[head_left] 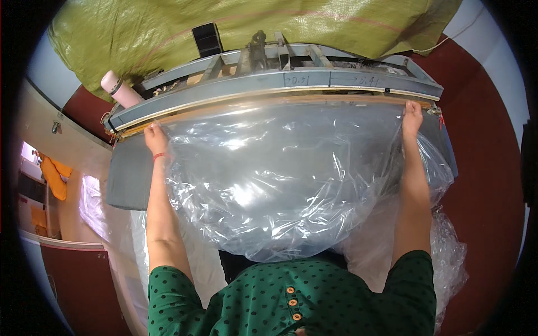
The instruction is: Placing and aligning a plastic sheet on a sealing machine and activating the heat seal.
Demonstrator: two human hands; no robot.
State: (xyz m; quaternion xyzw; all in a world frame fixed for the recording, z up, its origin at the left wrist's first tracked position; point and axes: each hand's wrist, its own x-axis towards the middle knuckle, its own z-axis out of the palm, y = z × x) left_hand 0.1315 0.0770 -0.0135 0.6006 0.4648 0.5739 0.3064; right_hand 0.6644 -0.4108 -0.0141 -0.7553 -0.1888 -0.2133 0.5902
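Note:
A wide sheet of clear plastic film [269, 168] stretches between my two hands and sags toward my lap in shiny folds. My left hand [155, 139] pinches its far left corner, close to the long sealing strip [252, 105] of a grey metal-framed machine [246, 84]. At the far right corner, my right hand [412, 119] grips the film's edge beside the other end of that strip. Both arms reach straight forward. Under the film lies a grey work surface [129, 173], seen bare at the left.
A pink bottle [126, 94] and a black phone [207, 40] stand at the machine's back. Behind it hangs a yellow-green tarp [314, 22]. More crumpled film [448, 257] lies at my right. A doorway with orange cloth [54, 176] is at the left.

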